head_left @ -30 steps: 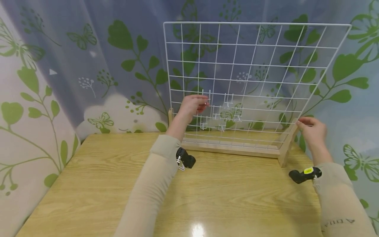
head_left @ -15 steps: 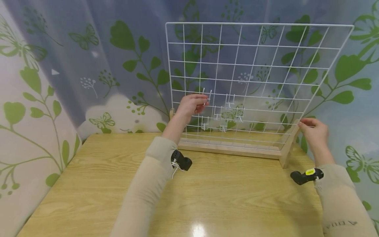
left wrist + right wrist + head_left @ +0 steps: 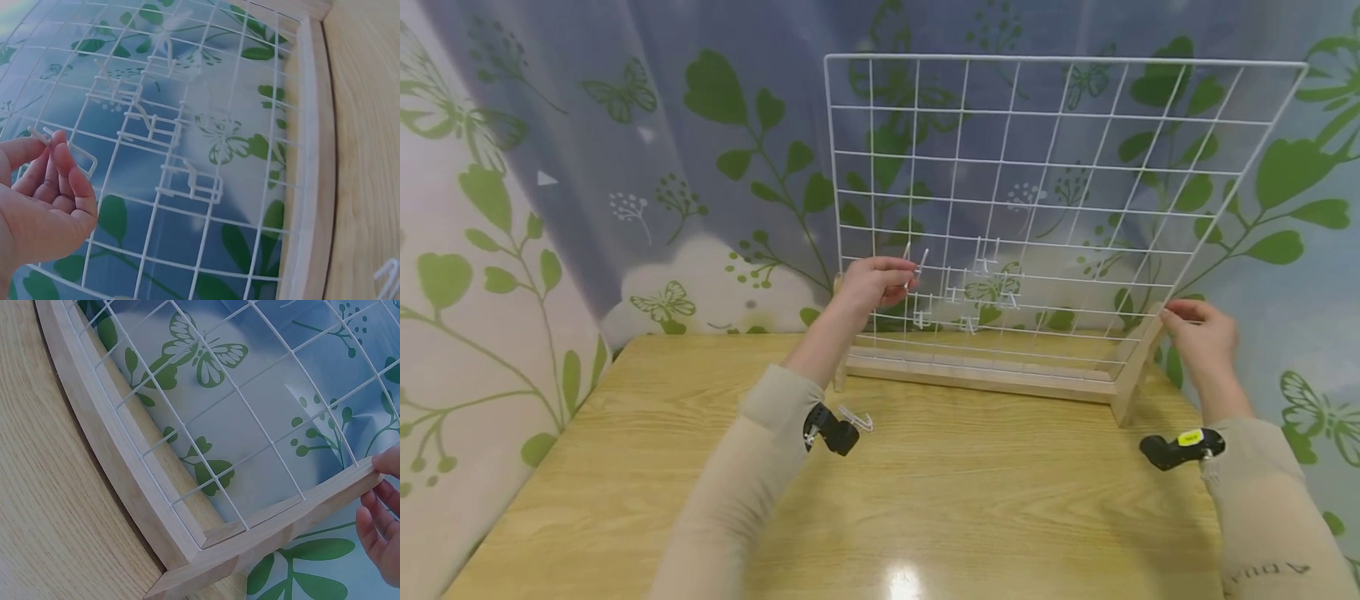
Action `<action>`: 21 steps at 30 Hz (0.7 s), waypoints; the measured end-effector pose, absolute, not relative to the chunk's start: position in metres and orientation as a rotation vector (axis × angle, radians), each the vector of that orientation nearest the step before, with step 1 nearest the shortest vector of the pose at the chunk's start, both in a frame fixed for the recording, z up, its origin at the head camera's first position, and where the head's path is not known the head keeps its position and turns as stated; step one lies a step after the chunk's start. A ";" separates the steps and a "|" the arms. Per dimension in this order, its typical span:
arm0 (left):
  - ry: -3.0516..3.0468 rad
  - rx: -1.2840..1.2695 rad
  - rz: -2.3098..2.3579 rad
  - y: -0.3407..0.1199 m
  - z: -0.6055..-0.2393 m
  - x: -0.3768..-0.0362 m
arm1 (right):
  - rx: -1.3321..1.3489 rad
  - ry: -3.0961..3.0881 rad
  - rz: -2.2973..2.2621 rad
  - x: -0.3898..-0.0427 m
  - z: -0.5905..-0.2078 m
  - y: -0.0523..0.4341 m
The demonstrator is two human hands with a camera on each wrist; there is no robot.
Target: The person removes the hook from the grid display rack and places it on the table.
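My left hand (image 3: 871,285) pinches a white wire hook (image 3: 92,164) between thumb and fingertips, at the lower left of a white wire grid panel (image 3: 1051,165). The hook's prongs stick up past the fingers; whether it touches the grid cannot be told. Several similar white hooks hang on the grid nearby, among them one hook (image 3: 192,178) low down. At the right end, my right hand (image 3: 1206,337) holds the top of the wooden stand's side post (image 3: 312,509), thumb above and fingers below. The panel stands upright in this stand.
On the wooden table (image 3: 1000,483), another white hook (image 3: 859,419) lies beside my left wrist camera (image 3: 831,429). Behind the grid hangs a curtain (image 3: 760,50) with leaves and butterflies, close to the table's back edge.
My left hand has moved down and left with the hook, away from its earlier spot at the grid. The loose hook on the table shows more clearly. My right hand keeps its hold.
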State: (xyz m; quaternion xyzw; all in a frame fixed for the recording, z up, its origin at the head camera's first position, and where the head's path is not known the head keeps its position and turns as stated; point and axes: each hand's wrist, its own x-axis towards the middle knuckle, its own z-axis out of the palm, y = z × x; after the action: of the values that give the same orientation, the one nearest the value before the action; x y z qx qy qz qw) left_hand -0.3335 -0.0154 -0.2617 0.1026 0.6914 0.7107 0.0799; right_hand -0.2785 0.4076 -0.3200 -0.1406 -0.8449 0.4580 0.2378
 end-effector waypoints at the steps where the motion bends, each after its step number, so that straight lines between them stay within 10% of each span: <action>1: 2.072 0.300 2.117 -0.017 -0.263 -0.332 | -0.386 -2.308 1.266 -0.278 -0.320 0.408; 21: 2.338 0.493 1.820 -0.036 -0.318 -0.314 | -0.369 -2.274 1.312 -0.279 -0.320 0.406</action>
State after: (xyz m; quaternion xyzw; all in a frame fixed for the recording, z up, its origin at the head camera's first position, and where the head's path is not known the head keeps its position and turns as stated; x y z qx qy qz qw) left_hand -0.3135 -0.0360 -0.3177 0.1636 0.7765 0.6046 0.0688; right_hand -0.2787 0.4062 -0.3202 -0.1351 -0.8320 0.4802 0.2427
